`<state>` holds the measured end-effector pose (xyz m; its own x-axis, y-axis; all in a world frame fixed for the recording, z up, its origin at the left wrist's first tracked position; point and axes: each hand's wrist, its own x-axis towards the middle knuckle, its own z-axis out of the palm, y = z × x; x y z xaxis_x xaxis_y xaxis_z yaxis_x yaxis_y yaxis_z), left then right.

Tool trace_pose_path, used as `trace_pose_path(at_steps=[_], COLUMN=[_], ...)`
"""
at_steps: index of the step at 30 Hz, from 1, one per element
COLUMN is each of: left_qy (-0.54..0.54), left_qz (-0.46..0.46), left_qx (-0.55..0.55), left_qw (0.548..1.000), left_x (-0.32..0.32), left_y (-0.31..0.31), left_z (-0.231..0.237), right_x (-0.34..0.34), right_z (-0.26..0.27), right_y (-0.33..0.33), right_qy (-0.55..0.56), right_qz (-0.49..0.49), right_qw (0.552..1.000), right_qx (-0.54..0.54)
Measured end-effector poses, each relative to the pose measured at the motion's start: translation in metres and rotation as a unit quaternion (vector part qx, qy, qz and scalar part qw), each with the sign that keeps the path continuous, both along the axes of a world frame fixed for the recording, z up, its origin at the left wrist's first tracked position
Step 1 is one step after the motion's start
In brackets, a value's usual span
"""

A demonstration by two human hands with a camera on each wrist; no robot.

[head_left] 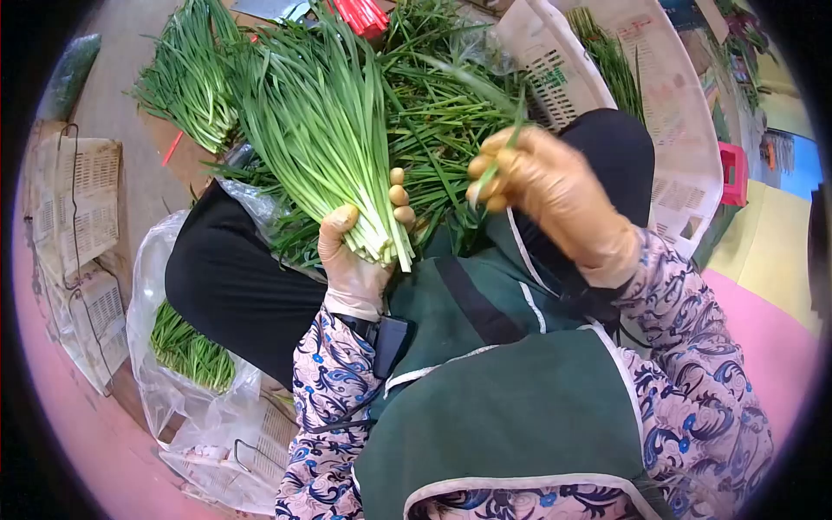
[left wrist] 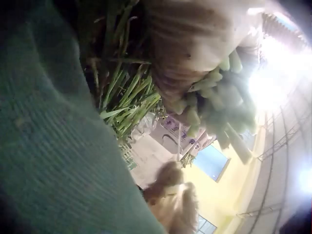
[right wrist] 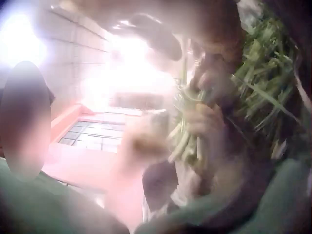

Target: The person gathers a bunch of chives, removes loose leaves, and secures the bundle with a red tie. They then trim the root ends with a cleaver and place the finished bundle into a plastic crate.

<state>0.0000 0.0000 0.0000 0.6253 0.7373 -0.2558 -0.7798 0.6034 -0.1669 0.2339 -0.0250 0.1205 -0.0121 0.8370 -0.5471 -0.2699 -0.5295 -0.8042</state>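
A thick bunch of garlic chives (head_left: 334, 147) fans up and away from my gloved left hand (head_left: 355, 260), which grips it near the pale cut ends. In the left wrist view the white stem ends (left wrist: 214, 97) poke out beside that glove. My right hand (head_left: 555, 195), in a tan glove, is raised to the right of the bunch. Its curled fingers pinch a thin chive blade (head_left: 498, 165), blurred at its upper part. Between and beyond the hands lies a loose heap of chives (head_left: 451, 130) on the lap.
Another chive bunch (head_left: 204, 87) lies at the upper left, near red strips (head_left: 360, 16). A white plastic crate (head_left: 659, 87) holding more chives stands at the right. At the lower left, a clear bag (head_left: 156, 286) contains cut chives (head_left: 192, 347). Dark-trousered knees (head_left: 234, 269) flank the heap.
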Motion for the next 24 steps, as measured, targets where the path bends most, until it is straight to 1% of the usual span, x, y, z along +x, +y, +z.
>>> trace_pose_path(at_steps=[1,2,3,5,6,7,8,9,10,13,14,15,17,18,19,21,24], left_qy=[0.015,0.029,0.008,0.028,0.010,0.018,0.027,0.034,0.069,0.094,0.098,0.090,0.124,0.115,0.120,0.118,0.118], left_qz=[-0.001,-0.001,-0.002,-0.001,-0.014,-0.017,-0.019,-0.020,-0.016,-0.014,-0.014,-0.022,-0.014,-0.013,-0.012,-0.011,-0.018], left_qx=[0.001,0.000,-0.031,-0.024,-0.024,-0.021,-0.019,-0.013,0.002,0.015,0.017,0.011,0.028,0.031,0.044,0.044,0.032], left_qw=[1.000,1.000,0.999,0.999,1.000,0.999,0.999,0.999,0.997,0.995,0.995,0.996,0.992,0.993,0.992,0.992,0.992], left_x=[-0.001,-0.003,0.010,0.004,0.003,0.003,0.004,0.005,0.006,0.005,0.005,0.003,0.006,0.007,0.008,0.008,0.009], left_y=[0.002,0.002,-0.010,-0.003,-0.002,-0.003,-0.004,-0.003,-0.003,-0.003,-0.004,-0.005,-0.005,-0.005,-0.006,-0.007,-0.011], left_z=[0.002,0.004,0.008,0.012,0.019,0.020,0.022,0.023,0.016,0.015,0.014,0.012,0.014,0.014,0.012,0.016,0.019], right_x=[-0.004,-0.004,0.000,0.001,-0.004,-0.009,-0.012,-0.015,-0.019,-0.029,-0.031,-0.036,-0.050,-0.056,-0.062,-0.071,-0.074], right_z=[-0.017,-0.037,-0.025,-0.026,-0.020,-0.002,0.003,0.006,0.013,0.022,0.021,0.020,0.020,0.015,0.003,-0.014,-0.013], right_y=[-0.006,-0.017,-0.030,-0.025,-0.025,-0.019,-0.020,-0.020,-0.017,-0.006,-0.002,0.001,0.004,0.006,0.007,0.011,0.018], right_qy=[0.023,0.038,0.012,-0.022,-0.040,-0.141,-0.313,-0.472,-0.527,-0.622,-0.591,-0.543,-0.443,-0.438,-0.453,-0.454,-0.415], right_qz=[0.010,0.031,0.034,0.219,0.287,0.374,0.453,0.506,0.489,0.403,0.353,0.342,0.318,0.324,0.324,0.323,0.387], right_qw=[0.998,0.995,0.990,0.964,0.946,0.907,0.835,0.714,0.683,0.637,0.675,0.712,0.776,0.756,0.725,0.707,0.706], right_qx=[-0.057,-0.086,-0.138,-0.152,-0.143,-0.134,-0.016,0.106,0.127,0.212,0.265,0.285,0.318,0.364,0.406,0.437,0.424])
